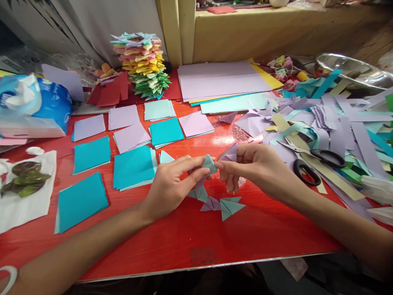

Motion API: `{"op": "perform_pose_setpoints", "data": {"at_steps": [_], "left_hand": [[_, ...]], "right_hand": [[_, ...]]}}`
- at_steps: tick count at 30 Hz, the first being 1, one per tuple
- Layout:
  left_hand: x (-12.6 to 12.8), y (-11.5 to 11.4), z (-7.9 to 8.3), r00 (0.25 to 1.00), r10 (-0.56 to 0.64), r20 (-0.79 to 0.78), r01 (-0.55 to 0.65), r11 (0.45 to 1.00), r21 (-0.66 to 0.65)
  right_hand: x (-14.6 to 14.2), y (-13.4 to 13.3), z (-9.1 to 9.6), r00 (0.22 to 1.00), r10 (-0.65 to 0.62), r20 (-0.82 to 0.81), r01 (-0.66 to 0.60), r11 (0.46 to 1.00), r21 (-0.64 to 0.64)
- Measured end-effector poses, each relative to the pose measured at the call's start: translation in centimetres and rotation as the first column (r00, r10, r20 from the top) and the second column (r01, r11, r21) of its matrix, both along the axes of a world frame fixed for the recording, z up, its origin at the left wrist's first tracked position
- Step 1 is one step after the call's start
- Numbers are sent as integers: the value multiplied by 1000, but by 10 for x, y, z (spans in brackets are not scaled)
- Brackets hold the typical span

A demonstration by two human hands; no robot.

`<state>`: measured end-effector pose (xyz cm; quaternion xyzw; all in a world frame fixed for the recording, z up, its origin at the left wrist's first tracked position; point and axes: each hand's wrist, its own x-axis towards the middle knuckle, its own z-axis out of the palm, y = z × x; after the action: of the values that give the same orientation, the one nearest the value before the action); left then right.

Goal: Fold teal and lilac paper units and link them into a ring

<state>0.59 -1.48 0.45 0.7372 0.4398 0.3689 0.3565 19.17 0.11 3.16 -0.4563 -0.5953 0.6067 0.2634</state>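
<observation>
Pinched between the thumb and fingers of my left hand point(179, 178) is a folded light-teal paper piece point(209, 164). My right hand point(248, 166) meets it from the right, fingers closed on a folded lilac paper piece point(231, 153). Just below, a chain of folded triangles hangs or lies, including a teal triangle point(231, 207) and a lilac one point(211, 203); whether it joins the piece in my left hand is partly hidden. Another pale teal triangle point(166, 157) lies behind my left hand.
Stacks of teal squares point(82, 200) and lilac squares point(124, 116) cover the red table's left side. A tiered paper model point(141, 65) stands behind. Black-handled scissors point(307, 157) rest on paper strips point(362, 139) at right. A tissue pack point(52, 102) and leaves point(27, 176) lie left.
</observation>
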Motion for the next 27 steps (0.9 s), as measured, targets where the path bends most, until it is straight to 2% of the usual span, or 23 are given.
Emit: {"op": "perform_pose_setpoints", "data": {"at_steps": [7, 17, 21, 27], "left_hand": [[0, 1, 0, 1000, 16, 7, -16, 1000, -11], [0, 0, -2, 1000, 23, -17, -23, 1000, 5], [0, 0, -1, 1000, 21, -4, -21, 1000, 2], [1, 0, 0, 996, 66, 63, -61, 995, -78]], "right_hand": [[0, -2, -4, 1000, -14, 0, 14, 999, 31], [-2, -1, -2, 999, -34, -9, 33, 999, -34], [-1, -1, -2, 1000, 1, 23, -1, 1000, 13], [3, 1, -2, 996, 50, 77, -58, 992, 109]]}}
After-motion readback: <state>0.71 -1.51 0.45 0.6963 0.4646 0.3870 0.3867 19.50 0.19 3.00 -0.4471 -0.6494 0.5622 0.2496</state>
